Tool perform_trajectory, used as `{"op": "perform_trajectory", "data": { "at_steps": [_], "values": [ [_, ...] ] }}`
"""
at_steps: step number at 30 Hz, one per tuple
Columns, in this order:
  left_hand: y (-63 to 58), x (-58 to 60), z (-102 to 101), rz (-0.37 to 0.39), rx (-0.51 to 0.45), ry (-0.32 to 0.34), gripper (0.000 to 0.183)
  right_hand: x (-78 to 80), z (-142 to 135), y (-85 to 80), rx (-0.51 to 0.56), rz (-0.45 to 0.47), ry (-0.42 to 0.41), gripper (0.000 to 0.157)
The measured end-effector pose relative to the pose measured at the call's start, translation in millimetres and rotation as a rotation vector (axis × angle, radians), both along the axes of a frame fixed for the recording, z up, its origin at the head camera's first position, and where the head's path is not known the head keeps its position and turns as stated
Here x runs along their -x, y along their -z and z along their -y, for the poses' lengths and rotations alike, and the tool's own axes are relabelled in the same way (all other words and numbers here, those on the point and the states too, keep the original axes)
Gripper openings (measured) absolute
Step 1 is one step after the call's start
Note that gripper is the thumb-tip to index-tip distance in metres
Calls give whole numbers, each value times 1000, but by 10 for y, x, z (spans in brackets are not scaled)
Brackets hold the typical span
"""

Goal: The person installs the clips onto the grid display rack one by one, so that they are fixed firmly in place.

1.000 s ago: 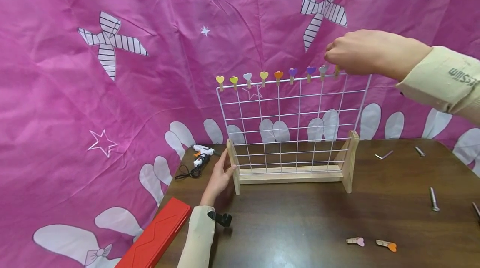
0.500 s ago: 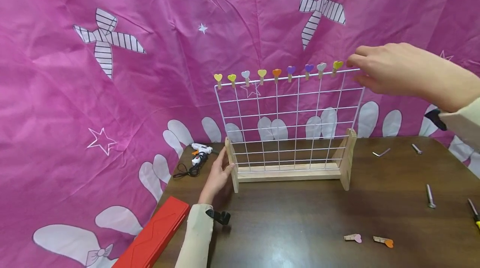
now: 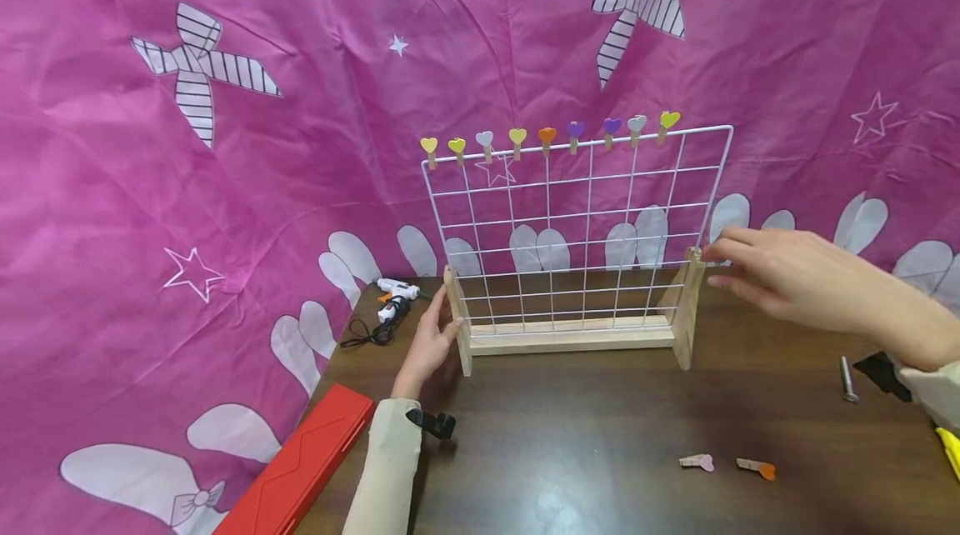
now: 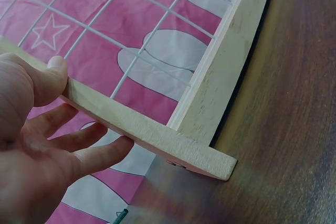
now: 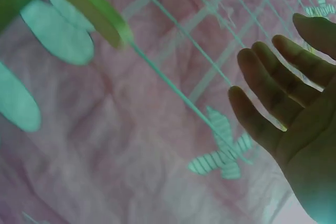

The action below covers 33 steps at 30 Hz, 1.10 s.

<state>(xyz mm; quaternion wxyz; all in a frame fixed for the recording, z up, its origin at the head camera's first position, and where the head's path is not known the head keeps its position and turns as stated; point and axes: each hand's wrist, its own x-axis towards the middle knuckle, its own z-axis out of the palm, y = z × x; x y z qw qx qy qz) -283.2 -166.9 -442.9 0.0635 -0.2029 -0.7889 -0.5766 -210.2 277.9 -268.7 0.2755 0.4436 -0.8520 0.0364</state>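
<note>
A white wire grid stands upright in a wooden stand on the table. Heart-topped clothespins line its top bar, among them an orange one and a yellow-green one nearest the right end. My left hand grips the stand's left post, thumb on one side, fingers on the other. Beside the right post is my right hand, fingers spread with nothing in them. Two clothespins lie on the table, one with a pink heart, one with an orange heart.
A white glue gun with a black cord lies at the back left. At the left edge sits a long red case. A metal bolt lies to the right, and a yellow object is cut off at the right edge.
My right hand has come away from the yellow-green clothespin at the grid's top, moving right and then down beside the right post. My left hand keeps its grip on the left post.
</note>
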Motion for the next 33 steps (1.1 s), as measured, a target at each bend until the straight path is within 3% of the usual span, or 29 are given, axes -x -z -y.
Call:
{"op": "perform_trajectory", "data": {
  "at_steps": [7,9,14,18,25,33],
  "values": [
    [2,13,7,20,-1,-9,67,-123,-11,586,103,72,-82,10],
    [-1,14,9,27,-6,-11,68,-154,-15,783,121,133,-87,8],
    [7,16,7,17,-17,2,68,-235,-35,1322,160,303,-63,23],
    [16,17,5,15,-22,10,68,-302,-48,1667,141,404,-68,21],
    [22,-2,-6,26,-9,1,66,-390,-88,1956,40,621,-76,16],
    [10,-14,0,11,2,-6,68,-420,-80,2077,26,584,-98,25]
  ]
}}
